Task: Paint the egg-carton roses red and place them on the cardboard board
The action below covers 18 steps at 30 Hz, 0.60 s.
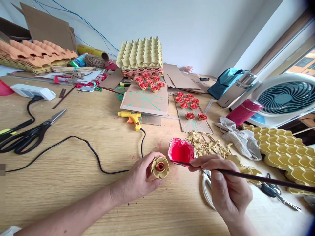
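My left hand point(145, 175) is closed around a tan paper-pulp rose point(164, 173), its center painted red and its outer petals bare. In my right hand point(223, 186) is a long dark paintbrush point(246, 176), gripped like a pen. The brush's front end reaches over the near side of a small scalloped dish point(171, 154) of red paint point(182, 152); I cannot make out the bristles clearly. The dish stands on the table just beyond and between both hands. White-handled scissors point(206, 191) lie partly hidden behind my right hand.
A yellow glue gun point(133, 118) lies ahead, its cord trailing left. Red roses rest on two cardboard pieces point(145, 103) at the back. Pulp scraps point(209, 144), a cloth point(246, 141) and egg trays point(283, 149) fill the right. Black scissors point(31, 134) lie left.
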### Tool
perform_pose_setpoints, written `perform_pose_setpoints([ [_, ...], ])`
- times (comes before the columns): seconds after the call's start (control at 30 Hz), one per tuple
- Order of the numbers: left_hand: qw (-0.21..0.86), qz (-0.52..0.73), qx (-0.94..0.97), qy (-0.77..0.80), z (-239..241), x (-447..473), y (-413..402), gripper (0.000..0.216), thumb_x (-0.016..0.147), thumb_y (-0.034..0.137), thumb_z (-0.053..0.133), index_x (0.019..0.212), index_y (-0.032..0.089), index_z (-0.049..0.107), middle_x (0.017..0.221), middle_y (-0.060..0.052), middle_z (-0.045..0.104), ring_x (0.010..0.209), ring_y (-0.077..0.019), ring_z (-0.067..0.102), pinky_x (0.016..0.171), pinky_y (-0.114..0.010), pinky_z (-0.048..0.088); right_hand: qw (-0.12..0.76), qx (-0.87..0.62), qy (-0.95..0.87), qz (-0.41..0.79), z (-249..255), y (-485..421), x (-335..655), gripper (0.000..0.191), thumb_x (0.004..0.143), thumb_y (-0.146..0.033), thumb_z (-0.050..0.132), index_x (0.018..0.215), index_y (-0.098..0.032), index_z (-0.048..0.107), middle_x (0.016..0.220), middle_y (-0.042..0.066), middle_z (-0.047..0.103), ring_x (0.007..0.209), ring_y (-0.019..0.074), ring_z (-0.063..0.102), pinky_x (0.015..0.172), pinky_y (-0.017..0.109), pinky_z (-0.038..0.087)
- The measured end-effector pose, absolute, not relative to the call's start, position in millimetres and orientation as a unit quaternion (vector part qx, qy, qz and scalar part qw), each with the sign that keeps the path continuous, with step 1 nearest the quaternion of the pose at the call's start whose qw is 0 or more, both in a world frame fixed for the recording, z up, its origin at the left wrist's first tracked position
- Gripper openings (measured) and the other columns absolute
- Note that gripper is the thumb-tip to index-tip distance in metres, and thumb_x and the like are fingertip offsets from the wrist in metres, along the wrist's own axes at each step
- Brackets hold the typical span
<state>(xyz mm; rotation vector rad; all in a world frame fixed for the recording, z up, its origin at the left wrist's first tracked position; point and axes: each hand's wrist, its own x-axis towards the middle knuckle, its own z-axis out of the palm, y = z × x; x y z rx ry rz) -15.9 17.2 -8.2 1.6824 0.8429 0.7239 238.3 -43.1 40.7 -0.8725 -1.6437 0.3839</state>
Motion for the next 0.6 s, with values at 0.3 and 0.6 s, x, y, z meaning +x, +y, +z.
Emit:
perform_pose_setpoints([
  [0.3, 0.551, 0.293, 0.693, 0.362, -5.6, -15.5, 15.2, 0.05, 0.081, 0.018, 0.082, 0.129, 0.024, 0.067, 0.116, -0.005, 0.077, 0.101, -0.0236, 0.073, 0.09, -0.032, 0.063, 0.522, -0.354, -0.753, 0.187, 39.9, -45.1, 232.2, 0.021, 0.118, -0.021, 0.05, 0.122, -0.021, 0.071, 0.105, 0.01, 0.084, 0.094, 0.0223, 0.084, 0.082, 0.036, 0.071],
  [0.6, 0.504, 0.294, 0.73, 0.356, -10.8, -14.7, 14.9, 0.05, 0.08, 0.01, 0.074, 0.128, 0.024, 0.066, 0.117, -0.005, 0.078, 0.1, -0.023, 0.073, 0.088, -0.032, 0.061, 0.492, -0.357, -0.77, 0.194, 37.5, -44.2, 226.8, 0.022, 0.118, -0.021, 0.049, 0.126, -0.023, 0.069, 0.109, 0.011, 0.085, 0.097, 0.0228, 0.085, 0.083, 0.035, 0.072],
])
